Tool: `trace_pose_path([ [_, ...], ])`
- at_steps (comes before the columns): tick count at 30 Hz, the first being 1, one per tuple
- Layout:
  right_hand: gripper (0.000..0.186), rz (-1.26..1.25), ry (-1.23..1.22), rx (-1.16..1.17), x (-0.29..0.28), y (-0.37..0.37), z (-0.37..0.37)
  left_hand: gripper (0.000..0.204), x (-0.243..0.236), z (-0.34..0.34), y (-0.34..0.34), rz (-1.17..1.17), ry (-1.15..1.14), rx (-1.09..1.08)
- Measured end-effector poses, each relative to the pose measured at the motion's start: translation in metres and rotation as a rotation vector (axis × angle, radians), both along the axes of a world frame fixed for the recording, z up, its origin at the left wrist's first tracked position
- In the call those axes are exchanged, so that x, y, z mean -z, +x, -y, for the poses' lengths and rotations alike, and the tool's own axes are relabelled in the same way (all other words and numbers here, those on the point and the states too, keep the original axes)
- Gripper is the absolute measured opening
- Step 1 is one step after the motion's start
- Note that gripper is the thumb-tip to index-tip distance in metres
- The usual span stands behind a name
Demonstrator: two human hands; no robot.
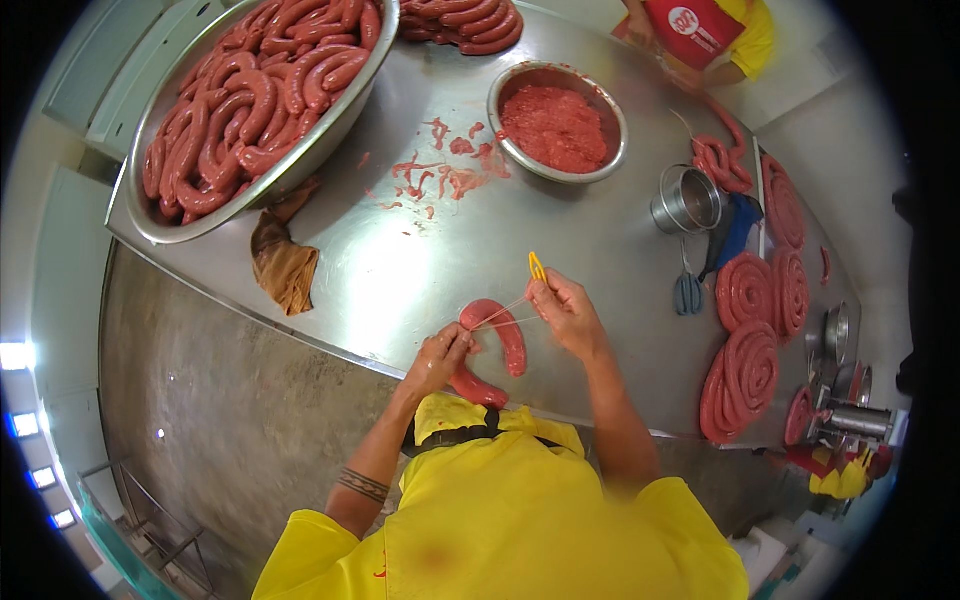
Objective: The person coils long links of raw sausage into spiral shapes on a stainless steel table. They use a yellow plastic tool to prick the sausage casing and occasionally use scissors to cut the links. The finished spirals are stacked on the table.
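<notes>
Two bare hands, the left hand (440, 355) and the right hand (570, 315), are at a curved raw sausage (512, 345), which lies on the steel worktop (620, 240) on the near side of the steel bowl (618, 125) of minced meat. The work looks partway along: left of the bowl, a large basin (350, 105) is heaped with short links (265, 110), while right of the bowl and nearer, broad spiral coils (745, 375) appear undivided and so, presumably, remain to be dealt with. At the curved sausage, a pale string (499, 314) runs taut in two strands, but no finished knot can be made out. The sausage arches from the left hand's fingertips into the gap between the hands; another section (478, 390) shows just below the left hand, and whether the two join is hidden. The left hand pinches narrowly where string meets sausage; the right hand, fingers curled, grips the string's other end and a yellow plastic piece (537, 265), its kind too small to tell.
</notes>
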State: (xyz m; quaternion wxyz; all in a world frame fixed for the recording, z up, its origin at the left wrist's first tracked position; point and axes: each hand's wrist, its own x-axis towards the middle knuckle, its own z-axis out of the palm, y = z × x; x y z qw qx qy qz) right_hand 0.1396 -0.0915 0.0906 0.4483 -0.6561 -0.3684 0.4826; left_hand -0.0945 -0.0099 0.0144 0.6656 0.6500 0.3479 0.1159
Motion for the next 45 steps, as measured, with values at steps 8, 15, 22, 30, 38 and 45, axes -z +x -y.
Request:
trace_pose_path([
  [8, 0.02, -0.511, 0.536, 0.847, -0.1, 0.084, 0.027, 0.007, -0.003, 0.0, 0.015, 0.059, 0.487, 0.349],
  [15, 0.018, -0.972, 0.655, 0.882, -0.047, 0.192, 0.184, 0.014, -0.007, -0.017, 0.007, 0.072, 0.655, 0.47],
  [22, 0.016, 0.053, 0.427, 1.323, -0.078, 0.298, 0.351, 0.01, -0.049, -0.055, -0.004, -0.057, 0.304, 0.413],
  [30, 0.023, 0.082, -0.414, 0.926, 0.169, 0.171, 0.308, 0.029, -0.182, -0.165, -0.005, 0.021, 0.11, 0.411],
  [38, 0.031, 0.769, -0.6, 0.771, 0.204, 0.11, 0.269, 0.026, -0.341, -0.376, 0.012, 0.121, 0.57, -0.091],
  [45, 0.03, 0.764, -0.535, 0.844, 0.186, 0.094, 0.314, 0.028, -0.214, -0.479, -0.011, -0.221, 0.977, -0.08],
])
